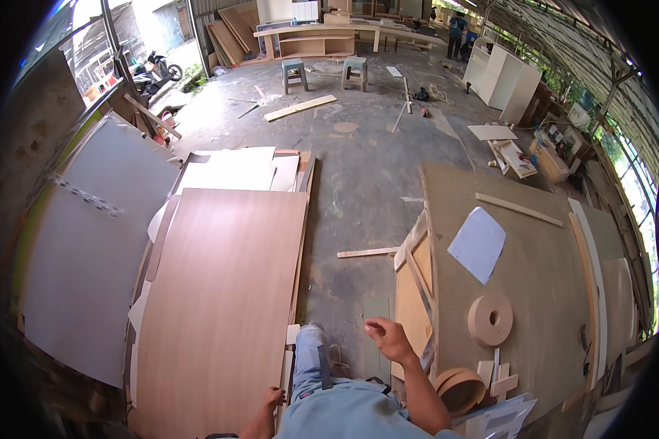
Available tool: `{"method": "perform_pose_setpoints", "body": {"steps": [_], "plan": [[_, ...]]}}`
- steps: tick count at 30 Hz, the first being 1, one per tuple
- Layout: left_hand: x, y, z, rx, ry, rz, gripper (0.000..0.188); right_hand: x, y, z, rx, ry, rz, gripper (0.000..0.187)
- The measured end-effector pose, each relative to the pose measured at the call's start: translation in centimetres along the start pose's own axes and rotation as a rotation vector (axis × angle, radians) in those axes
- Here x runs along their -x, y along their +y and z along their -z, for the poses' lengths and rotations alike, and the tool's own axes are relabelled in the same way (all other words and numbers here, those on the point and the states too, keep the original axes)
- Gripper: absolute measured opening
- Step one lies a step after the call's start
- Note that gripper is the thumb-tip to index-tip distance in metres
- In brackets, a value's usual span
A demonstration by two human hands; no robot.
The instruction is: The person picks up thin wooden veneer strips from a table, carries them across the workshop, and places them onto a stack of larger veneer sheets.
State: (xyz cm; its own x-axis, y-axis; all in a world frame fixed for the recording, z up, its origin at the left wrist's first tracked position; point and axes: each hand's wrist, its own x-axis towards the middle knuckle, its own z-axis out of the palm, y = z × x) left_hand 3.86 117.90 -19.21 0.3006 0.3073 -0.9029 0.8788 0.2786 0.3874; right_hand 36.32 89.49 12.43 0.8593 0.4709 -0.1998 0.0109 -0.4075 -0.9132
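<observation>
My left hand point(274, 396) is low, by the right edge of a large pinkish-brown wood-grain panel point(227, 271). Its fingers are curled, and what they may hold is hidden. In front of my body my right hand point(392, 340) is raised over the gap between two stacks, fingers bent together with nothing visible in them. To its right stands a bench with a brown board top point(454, 212). On that top lie a roll of edge banding point(490, 320), a white paper sheet point(478, 244) and a wooden strip point(518, 209).
A second coiled band point(460, 390), small wood blocks point(504, 384) and papers point(498, 421) sit near my right forearm. White sheets point(99, 249) lean at left. A wood strip point(366, 252) juts into the aisle. Two stools point(294, 75), a long board point(300, 108) and a person point(457, 35) are farther off.
</observation>
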Motion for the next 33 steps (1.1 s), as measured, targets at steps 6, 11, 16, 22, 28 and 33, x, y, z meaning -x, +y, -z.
{"method": "perform_pose_setpoints", "body": {"steps": [6,11,16,22,28,33], "plan": [[-9.5,18.5,0.2,-0.086,-0.018,-0.078,0.026,-16.0,2.8,-1.2,0.098,-0.128,-0.095,0.031],[-16.6,36.2,1.6,-0.105,0.001,-0.096,0.019,-31.4,3.4,-1.5,0.318,-0.115,-0.086,0.032],[-19.0,57.0,2.1,-0.036,0.073,-0.363,0.026,-44.8,2.4,-0.7,0.244,-0.047,-0.124,0.031],[-24.2,74.1,1.0,-0.006,-0.039,-0.520,0.027,-58.6,8.8,-2.7,0.495,-0.106,-0.050,0.034],[-29.9,84.5,-0.3,-0.068,-0.082,-0.370,0.030,-72.8,13.9,-5.5,0.648,-0.452,-0.286,0.054],[-38.8,89.9,0.5,-0.140,0.000,-0.225,0.030,-83.8,16.1,-5.8,0.657,-0.702,-0.513,0.069]]}}
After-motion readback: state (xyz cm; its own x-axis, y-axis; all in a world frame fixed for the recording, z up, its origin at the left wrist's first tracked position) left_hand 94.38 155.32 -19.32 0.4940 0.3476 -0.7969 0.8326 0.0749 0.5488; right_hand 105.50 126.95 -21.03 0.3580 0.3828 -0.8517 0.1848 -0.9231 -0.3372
